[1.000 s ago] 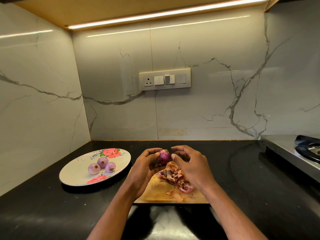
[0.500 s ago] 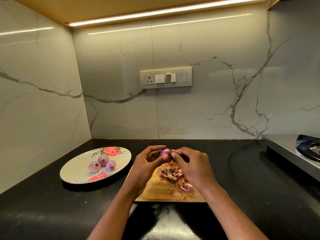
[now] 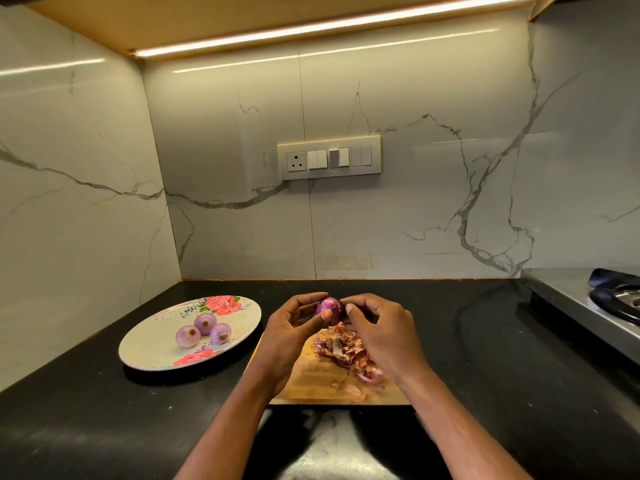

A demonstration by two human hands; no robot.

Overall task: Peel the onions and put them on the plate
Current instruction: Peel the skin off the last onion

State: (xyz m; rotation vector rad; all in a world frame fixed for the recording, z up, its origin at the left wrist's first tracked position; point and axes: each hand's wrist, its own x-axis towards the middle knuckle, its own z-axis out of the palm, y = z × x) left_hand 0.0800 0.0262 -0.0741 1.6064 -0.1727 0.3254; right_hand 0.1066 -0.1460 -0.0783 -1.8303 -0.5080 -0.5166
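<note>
we held the onion (image 3: 328,309) between both hands just above the far edge of the cutting board (image 3: 313,379). our left hand (image 3: 289,332) cupped it from the nine o'clock side, thumb pressed on its near face and fingers curled behind. our right hand (image 3: 379,329) came in from three o'clock, its fingertips (image 3: 349,309) pinching at the onion's upper right, where we judged a flap of skin remained, though the skin edge itself was too small to make out.

to do this step well, we judged that the left hand should keep the bulb steady while turning it a little at a time, and the right should catch the loose papery edge near the tip and draw it down toward the root, not dig into the flesh. working over the board would let the scraps fall on the heap of peels (image 3: 341,348) at six o'clock from the onion, not on the black counter (image 3: 485,341).

counting: one onion in hand, its visible side purple and glossy. three peeled onions (image 3: 204,323) lay touching in a cluster on the flowered plate (image 3: 145,344), at about nine o'clock from the board. one plate, one board, one heap of peels with a few stray scraps at its near edge. at three o'clock, well apart, one stove (image 3: 595,299) showed at the frame's edge. we saw no unpeeled onions waiting anywhere in view.
</note>
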